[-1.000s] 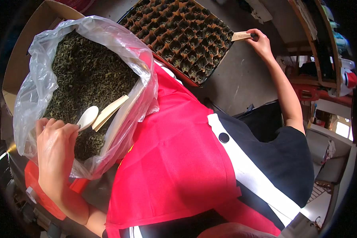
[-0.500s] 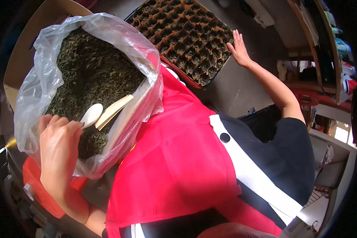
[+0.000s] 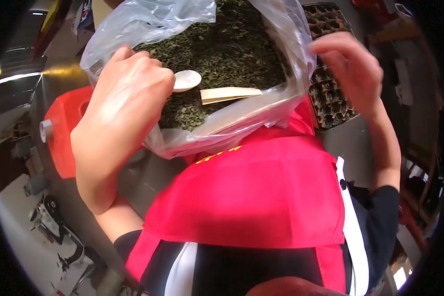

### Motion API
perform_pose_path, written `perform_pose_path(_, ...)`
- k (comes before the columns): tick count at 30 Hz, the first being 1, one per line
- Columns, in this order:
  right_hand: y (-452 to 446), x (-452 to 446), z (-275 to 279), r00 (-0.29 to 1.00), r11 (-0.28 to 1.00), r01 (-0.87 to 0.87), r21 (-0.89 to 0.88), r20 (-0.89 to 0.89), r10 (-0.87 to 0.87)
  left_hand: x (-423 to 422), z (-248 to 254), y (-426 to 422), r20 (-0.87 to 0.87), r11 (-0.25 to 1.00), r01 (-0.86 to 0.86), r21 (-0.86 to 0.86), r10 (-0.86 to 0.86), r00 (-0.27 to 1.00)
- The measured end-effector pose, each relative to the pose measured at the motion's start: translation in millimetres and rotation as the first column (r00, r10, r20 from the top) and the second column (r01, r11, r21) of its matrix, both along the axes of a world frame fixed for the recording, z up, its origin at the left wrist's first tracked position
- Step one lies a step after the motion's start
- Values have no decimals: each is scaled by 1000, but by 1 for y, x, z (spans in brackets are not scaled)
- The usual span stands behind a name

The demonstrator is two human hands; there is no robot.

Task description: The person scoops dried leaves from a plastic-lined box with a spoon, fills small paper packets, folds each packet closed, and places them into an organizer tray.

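Dried green leaves [image 3: 222, 54] fill a clear plastic bag [image 3: 291, 39] in front of me. My left hand [image 3: 133, 84] is closed at the bag's left side, over the leaves, with a white spoon [image 3: 187, 80] sticking out of its fingers. Folded tan paper pieces [image 3: 229, 94] lie on the leaves, to the right of the spoon. My right hand [image 3: 352, 66] is raised over the bag's right edge, blurred, its fingers bent; whether it holds anything is unclear. Beneath and beside that hand is a tray of small brown paper cups [image 3: 330, 106] with leaves in them.
A red-orange plastic container [image 3: 66, 133] with a white cap stands left of the bag. A red apron [image 3: 251, 197] covers my lap. A scooter [image 3: 59, 227] shows at the lower left, and shelving stands at the far right.
My right hand has left the tray's far edge and come toward the bag. The view has turned, so bag and tray sit further right. My left hand still holds the spoon.
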State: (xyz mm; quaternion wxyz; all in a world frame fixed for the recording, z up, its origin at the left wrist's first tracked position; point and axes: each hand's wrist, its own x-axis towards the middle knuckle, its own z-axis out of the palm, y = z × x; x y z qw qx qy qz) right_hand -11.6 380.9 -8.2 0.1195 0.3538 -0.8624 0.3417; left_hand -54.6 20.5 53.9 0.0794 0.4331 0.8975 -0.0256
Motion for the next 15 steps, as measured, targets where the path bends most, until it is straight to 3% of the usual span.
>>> perform_pose_path(1,-36,-7,12,979,975,-206,89,5,206,2,0,-2,-16,1000,6,25,-5,1000)
perform_pose_path(3,-99,-12,-5,906,906,-423,32,-13,424,2,1,1,-15,1000,11,12,-11,1000)
perform_pose_path(5,-142,-15,-19,850,838,-512,188,-28,525,0,6,11,21,998,6,-69,-5,1000)
perform_pose_path(8,-175,-10,-39,906,785,-329,526,-57,418,-14,-17,30,46,971,-103,-214,115,992)
perform_pose_path(15,-166,-30,-50,876,635,-406,658,81,476,-39,-83,42,-58,991,-38,-128,30,998)
